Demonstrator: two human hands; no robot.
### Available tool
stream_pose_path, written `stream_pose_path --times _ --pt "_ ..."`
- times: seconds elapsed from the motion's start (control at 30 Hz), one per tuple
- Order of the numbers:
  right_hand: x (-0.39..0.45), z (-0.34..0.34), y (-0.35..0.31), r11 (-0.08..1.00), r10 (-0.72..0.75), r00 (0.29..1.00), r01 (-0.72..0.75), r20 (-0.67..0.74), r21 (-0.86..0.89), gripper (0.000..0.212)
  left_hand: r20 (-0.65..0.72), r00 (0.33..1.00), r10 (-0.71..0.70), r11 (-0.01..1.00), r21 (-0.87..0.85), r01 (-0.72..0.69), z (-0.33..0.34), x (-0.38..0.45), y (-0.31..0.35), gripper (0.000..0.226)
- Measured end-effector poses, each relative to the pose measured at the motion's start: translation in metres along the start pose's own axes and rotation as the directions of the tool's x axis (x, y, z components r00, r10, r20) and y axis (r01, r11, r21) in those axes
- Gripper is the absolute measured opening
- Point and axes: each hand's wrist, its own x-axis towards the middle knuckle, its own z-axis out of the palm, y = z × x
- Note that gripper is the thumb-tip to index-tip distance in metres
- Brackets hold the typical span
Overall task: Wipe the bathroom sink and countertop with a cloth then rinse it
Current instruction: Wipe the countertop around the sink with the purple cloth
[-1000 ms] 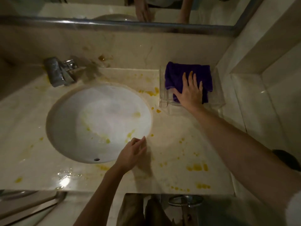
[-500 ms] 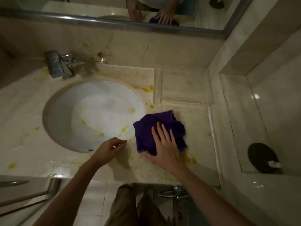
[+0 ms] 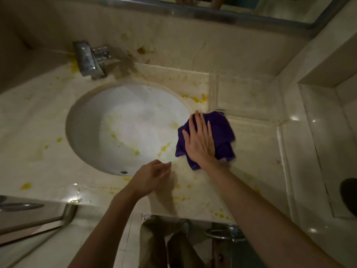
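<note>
A round white sink [image 3: 123, 120] with yellow smears is set in a beige marble countertop [image 3: 257, 151] dotted with yellow stains. My right hand [image 3: 201, 140] lies flat, fingers spread, on a crumpled purple cloth [image 3: 222, 130] at the sink's right rim. My left hand [image 3: 152, 176] hovers loosely curled over the counter's front edge just below the sink and holds nothing. A chrome tap [image 3: 88, 59] stands at the back left of the sink.
A clear plastic tray [image 3: 243, 93] sits at the back right of the counter. A mirror edge [image 3: 193, 10] runs along the top. A tiled ledge [image 3: 316, 151] lies to the right, with a dark round object [image 3: 349, 196] on it. A metal ring [image 3: 224, 233] hangs below the counter.
My right hand took the purple cloth off the clear tray, dragged it to the front of the counter, then slid it up to the sink's right rim. The left hand barely moved.
</note>
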Motion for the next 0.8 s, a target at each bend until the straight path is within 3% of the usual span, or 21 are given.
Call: stream_pose_path --times 0.13,0.3,0.53,0.7,0.8 --pt "0.037 0.010 -0.023 0.989 0.142 0.990 -0.143 -0.019 -0.032 0.066 -0.002 1.000 0.031 0.999 0.021 -0.031 -0.002 0.001 -0.002 0.040" --pt "0.027 0.007 -0.006 0.997 0.039 0.997 -0.034 0.064 -0.068 0.088 0.005 0.999 0.034 0.999 0.036 -0.034 -0.002 0.000 -0.001 0.041" --pt "-0.088 0.000 0.047 0.994 0.096 0.995 -0.096 0.006 0.054 0.080 0.009 1.000 0.011 0.998 0.054 -0.012 -0.002 -0.004 0.002 0.044" --pt "-0.175 -0.005 0.078 0.992 0.124 0.988 -0.124 0.090 -0.011 0.089 0.011 1.000 0.014 0.997 0.079 -0.015 -0.006 -0.006 0.007 0.062" --pt "-0.165 -0.008 0.067 0.988 0.155 0.986 -0.155 0.067 -0.012 0.098 -0.010 1.000 0.012 0.999 0.050 -0.012 -0.006 -0.005 0.005 0.043"
